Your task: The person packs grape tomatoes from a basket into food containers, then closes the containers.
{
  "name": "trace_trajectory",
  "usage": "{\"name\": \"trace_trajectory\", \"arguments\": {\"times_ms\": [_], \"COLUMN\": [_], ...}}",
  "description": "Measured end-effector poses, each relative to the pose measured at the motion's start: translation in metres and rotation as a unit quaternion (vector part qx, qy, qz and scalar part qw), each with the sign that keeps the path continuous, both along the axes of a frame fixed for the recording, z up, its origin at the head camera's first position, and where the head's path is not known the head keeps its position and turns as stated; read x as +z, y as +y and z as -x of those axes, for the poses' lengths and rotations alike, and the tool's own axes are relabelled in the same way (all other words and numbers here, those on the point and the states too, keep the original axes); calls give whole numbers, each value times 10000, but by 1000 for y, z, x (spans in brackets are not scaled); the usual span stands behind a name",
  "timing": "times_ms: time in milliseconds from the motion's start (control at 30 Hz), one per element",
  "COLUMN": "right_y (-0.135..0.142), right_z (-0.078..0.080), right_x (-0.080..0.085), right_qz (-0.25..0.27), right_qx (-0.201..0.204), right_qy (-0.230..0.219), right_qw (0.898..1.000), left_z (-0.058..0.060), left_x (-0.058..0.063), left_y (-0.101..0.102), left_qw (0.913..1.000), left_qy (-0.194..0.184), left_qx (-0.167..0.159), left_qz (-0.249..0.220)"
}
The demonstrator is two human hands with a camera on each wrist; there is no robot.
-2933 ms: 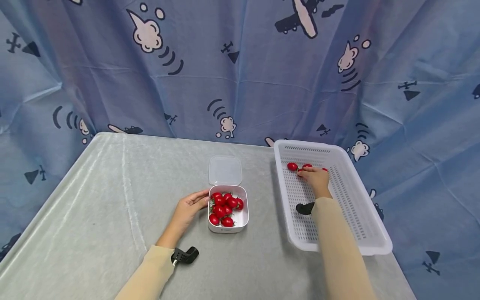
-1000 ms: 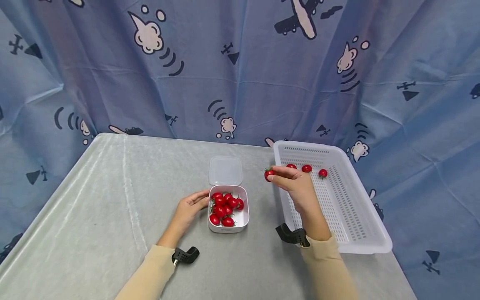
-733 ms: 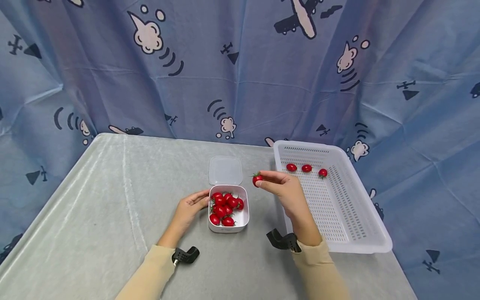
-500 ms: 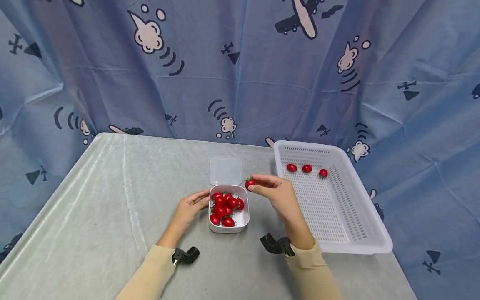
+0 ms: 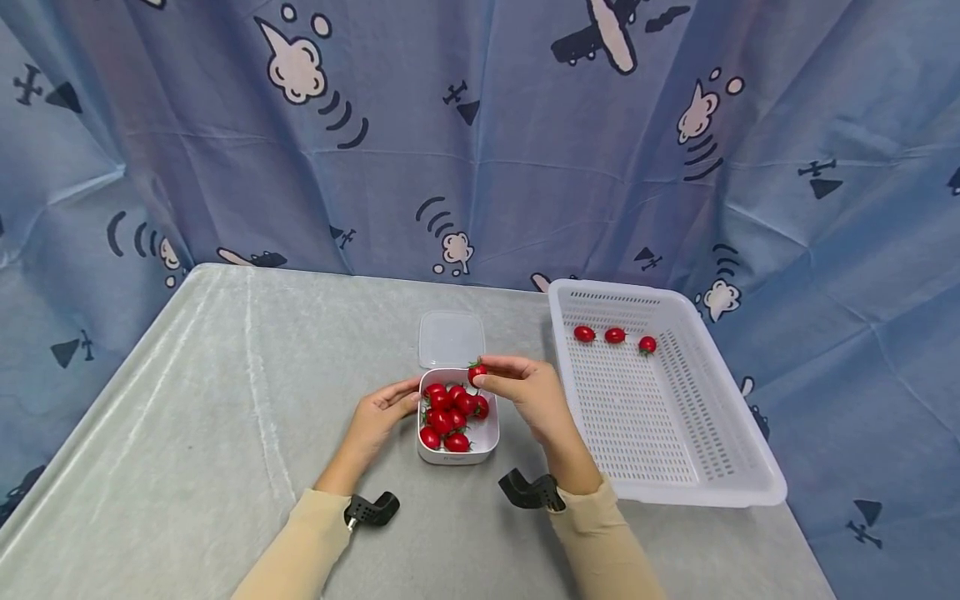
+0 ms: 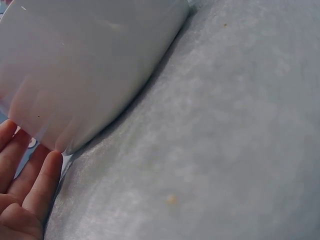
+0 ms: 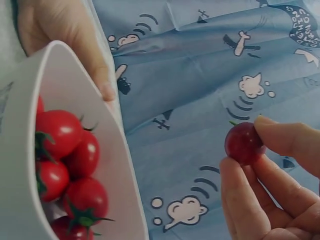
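A small white box (image 5: 454,457) stands on the table, holding several red cherry tomatoes (image 5: 441,422) with green stems. My left hand (image 5: 378,414) rests against its left side. In the left wrist view, extended fingertips (image 6: 50,162) touch the box's outer wall. Just over the back right corner of the box, my right hand (image 5: 531,395) pinches one cherry tomato (image 5: 476,374) between thumb and fingers. The right wrist view has this pinched cherry tomato (image 7: 243,144) apart from the box and the fruit inside it.
Behind the box lies a clear square lid (image 5: 452,340). A white perforated plastic basket (image 5: 630,417) stands to the right, with 3 cherry tomatoes (image 5: 615,335) near its far end. A blue patterned curtain (image 5: 390,183) hangs behind the table (image 5: 187,400).
My right hand picked a cherry tomato out of the basket and carried it left, to above the box's back right corner. The left hand has stayed at the box.
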State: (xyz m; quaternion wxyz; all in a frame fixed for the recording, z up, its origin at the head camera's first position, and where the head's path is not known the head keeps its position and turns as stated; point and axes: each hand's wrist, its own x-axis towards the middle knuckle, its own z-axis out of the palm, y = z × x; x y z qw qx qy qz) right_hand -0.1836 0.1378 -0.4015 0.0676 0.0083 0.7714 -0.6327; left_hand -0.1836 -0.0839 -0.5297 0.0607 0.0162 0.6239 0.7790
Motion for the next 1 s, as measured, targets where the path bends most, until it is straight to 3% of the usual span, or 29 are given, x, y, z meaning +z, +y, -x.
{"name": "trace_trajectory", "arguments": {"times_ms": [200, 433, 1000], "right_y": [-5, -13, -26], "right_z": [5, 8, 15], "right_x": [-10, -20, -39], "right_qz": [-120, -1002, -1896], "right_qx": [-116, -161, 48], "right_qy": [24, 180, 647], "right_qw": [9999, 9947, 9797], "left_z": [0, 0, 2], "left_x": [0, 0, -2], "left_y": [0, 0, 0], "left_qw": [10000, 10000, 10000], "left_qy": [19, 7, -9], "left_qx": [25, 26, -1], "left_qz": [-27, -52, -32]}}
